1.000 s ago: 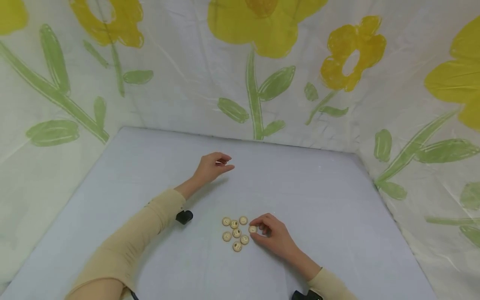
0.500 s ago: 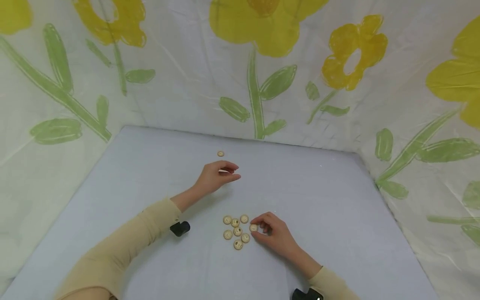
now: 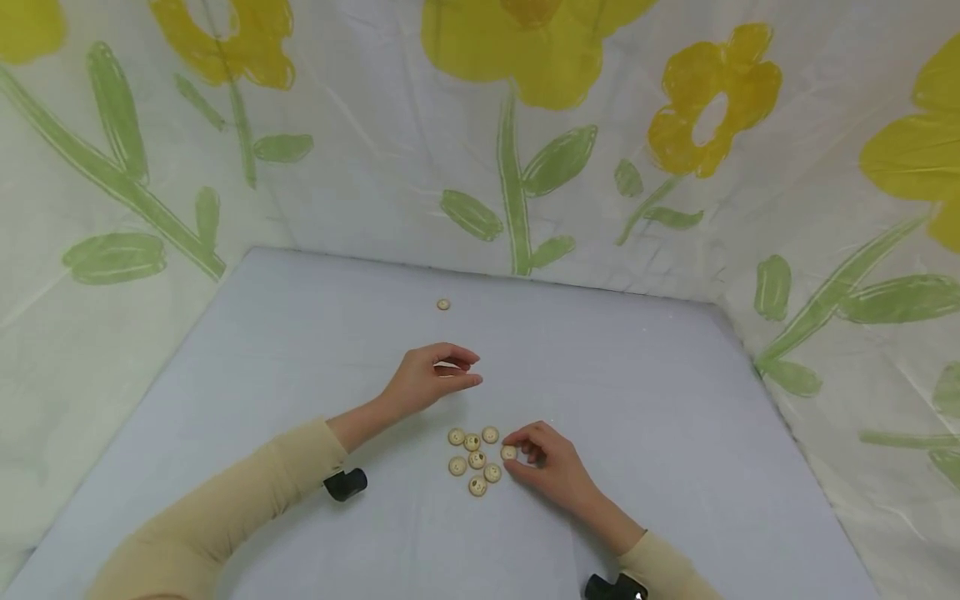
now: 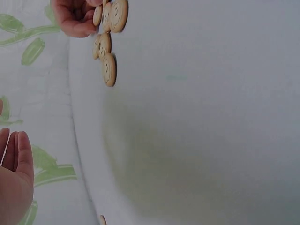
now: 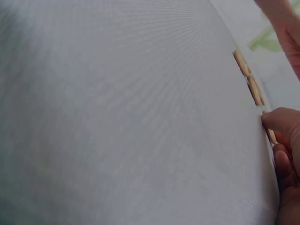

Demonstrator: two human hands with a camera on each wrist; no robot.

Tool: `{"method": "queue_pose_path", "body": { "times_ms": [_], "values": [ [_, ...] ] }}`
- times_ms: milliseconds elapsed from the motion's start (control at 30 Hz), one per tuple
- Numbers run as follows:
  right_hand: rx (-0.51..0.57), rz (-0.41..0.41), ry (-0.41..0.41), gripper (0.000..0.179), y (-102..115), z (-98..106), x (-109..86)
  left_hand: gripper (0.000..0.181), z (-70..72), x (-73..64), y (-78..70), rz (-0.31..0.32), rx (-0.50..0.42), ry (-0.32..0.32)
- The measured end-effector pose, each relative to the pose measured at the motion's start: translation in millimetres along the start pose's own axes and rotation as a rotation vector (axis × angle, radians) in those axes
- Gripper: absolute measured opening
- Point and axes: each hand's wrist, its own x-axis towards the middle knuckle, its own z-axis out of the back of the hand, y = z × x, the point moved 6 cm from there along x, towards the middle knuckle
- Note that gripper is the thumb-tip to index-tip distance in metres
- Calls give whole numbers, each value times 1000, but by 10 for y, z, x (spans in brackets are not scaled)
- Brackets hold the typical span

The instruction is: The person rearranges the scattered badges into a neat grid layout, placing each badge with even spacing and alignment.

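Several round, pale wooden discs with drawn faces lie grouped on the table, among them a front disc (image 3: 477,486) and a left disc (image 3: 457,466). My right hand (image 3: 557,472) pinches the rightmost disc (image 3: 509,452) between thumb and fingertips, down at the table surface. Behind the group, my left hand (image 3: 426,382) hovers over the table with fingers loosely bent and nothing between them. One lone disc (image 3: 443,304) lies farther back, beyond the left hand. In the right wrist view, the right hand (image 5: 287,145) partly hides its disc.
The pale table (image 3: 675,467) meets a white cloth backdrop (image 3: 360,167) painted with yellow flowers along its back and sides. A black wrist camera (image 3: 346,484) hangs under the left sleeve, and another wrist camera (image 3: 615,587) is at the right wrist.
My left hand has drawn back toward me from the far part of the table, uncovering the lone disc there. The right hand stays on its disc beside the group.
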Motion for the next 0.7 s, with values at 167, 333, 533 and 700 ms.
{"method": "queue_pose_path", "body": {
  "times_ms": [167,333,533,700],
  "values": [
    [1,1,-1,25,8,8,-5,31,-68,-143,-35,-1,0,31],
    [17,-3,2,24,4,1,-7,30,-124,-247,-59,-7,-3,49],
    [7,-9,-5,26,6,-5,-7,33,-180,-389,-85,-33,-14,91],
    [6,20,-24,27,145,33,12,33,-214,-484,-88,-67,-6,120]
  ]
}}
